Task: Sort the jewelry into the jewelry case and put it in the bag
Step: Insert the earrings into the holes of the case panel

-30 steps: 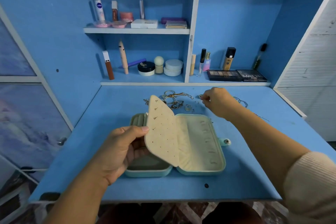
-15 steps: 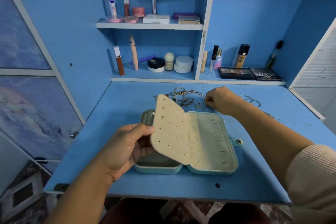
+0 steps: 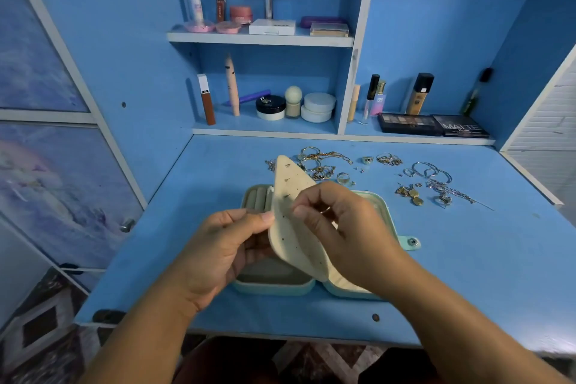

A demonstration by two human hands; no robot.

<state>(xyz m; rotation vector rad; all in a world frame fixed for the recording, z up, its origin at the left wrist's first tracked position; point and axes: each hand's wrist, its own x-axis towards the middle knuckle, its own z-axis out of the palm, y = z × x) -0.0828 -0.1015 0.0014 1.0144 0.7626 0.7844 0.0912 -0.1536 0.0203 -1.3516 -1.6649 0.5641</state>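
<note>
1. Our left hand (image 3: pixel 218 246): fingers and thumb pinch the left edge of the cream earring panel (image 3: pixel 290 227), which stands tilted up.
2. Jewelry case (image 3: pixel 274 287) lies open on the worktop (image 3: pixel 467 259), under both hands.
3. Right hand (image 3: pixel 346 227): fingers curled, tips pinched at the panel's face; we can't tell what they hold.
4. Loose jewelry (image 3: pixel 414 194) lies scattered behind the case and to its right.

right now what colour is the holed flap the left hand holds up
The flap is cream with small dark holes, seen in the head view.
</note>
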